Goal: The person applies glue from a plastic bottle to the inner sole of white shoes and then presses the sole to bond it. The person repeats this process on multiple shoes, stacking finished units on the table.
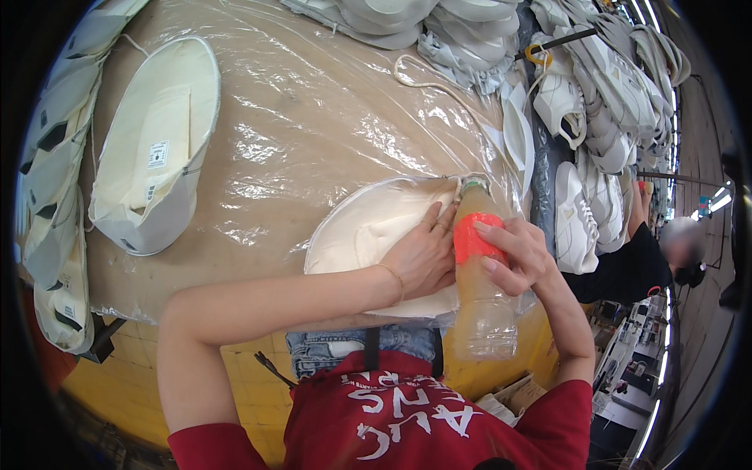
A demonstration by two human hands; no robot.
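Observation:
A cream-lined shoe upper (351,227) lies on the plastic-covered table in front of me. My left hand (425,249) rests on it with fingers stretched out, fingertips near its right end. My right hand (517,254) is closed around a clear plastic bottle (475,291) at a bright orange-red band wrapped round its middle. The bottle holds a yellowish liquid. It lies tilted, its narrow neck at the far side, beside the upper's right end, and its base toward me. Whether the tip touches the upper cannot be made out.
Another shoe upper (176,149) sits at the left on the plastic sheet (290,117). A row of overlapping uppers (59,204) lines the left edge. Stacked uppers (470,35) lie at the far side, and white shoes (576,211) hang at the right. A co-worker (627,266) stands beyond.

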